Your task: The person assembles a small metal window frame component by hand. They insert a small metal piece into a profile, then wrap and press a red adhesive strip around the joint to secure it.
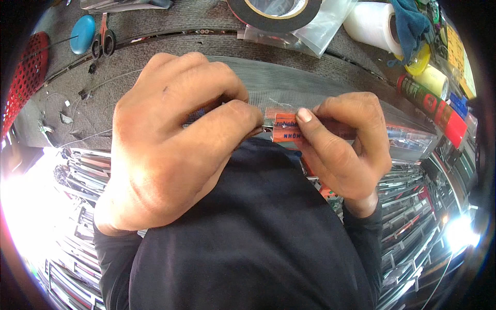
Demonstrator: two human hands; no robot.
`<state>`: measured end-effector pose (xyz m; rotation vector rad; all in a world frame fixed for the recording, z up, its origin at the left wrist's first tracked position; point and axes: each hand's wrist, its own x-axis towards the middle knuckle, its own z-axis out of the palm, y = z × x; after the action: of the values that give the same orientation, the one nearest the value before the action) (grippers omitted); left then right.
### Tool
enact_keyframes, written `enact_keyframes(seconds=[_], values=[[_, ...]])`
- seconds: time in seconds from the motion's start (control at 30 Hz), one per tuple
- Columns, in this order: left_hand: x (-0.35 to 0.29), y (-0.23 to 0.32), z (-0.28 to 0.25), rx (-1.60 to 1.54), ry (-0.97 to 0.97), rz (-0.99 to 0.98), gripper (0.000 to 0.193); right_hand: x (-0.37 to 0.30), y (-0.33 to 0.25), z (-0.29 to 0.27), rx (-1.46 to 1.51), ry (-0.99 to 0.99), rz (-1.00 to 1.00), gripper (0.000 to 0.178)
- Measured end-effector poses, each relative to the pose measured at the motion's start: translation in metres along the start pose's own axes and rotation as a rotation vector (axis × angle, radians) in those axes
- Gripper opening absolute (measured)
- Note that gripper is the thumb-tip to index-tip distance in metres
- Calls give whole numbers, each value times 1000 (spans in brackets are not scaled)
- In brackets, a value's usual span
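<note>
Hands meet close under the camera, above a black-clothed torso: the left hand (175, 144) is curled with thumb and fingers pinched on the end of a thin orange-labelled strip (285, 128), and the right hand (346, 147) is closed round the same strip from the other side, thumbnail pressed on its label. Just behind the strip a sheet of fine grey mesh (274, 82) lies on the grey carpeted bench (170, 41). Farther off sit a black tape roll (274, 14), a white film roll (369, 23), scissors (103, 41), a blue disc (82, 33) and a red spray can (431, 103).
</note>
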<state>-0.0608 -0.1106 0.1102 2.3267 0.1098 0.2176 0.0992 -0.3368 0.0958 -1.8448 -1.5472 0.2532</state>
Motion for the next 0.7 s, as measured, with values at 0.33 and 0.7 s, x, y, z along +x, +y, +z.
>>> enact_keyframes(seconds=[0.33, 0.7], values=[[0, 4, 1, -41, 13, -30, 30, 5, 0, 7, -1, 30, -80, 44], [3, -11, -11, -172, -63, -221, 24, 14, 14, 11, -88, 48, -149, 43]])
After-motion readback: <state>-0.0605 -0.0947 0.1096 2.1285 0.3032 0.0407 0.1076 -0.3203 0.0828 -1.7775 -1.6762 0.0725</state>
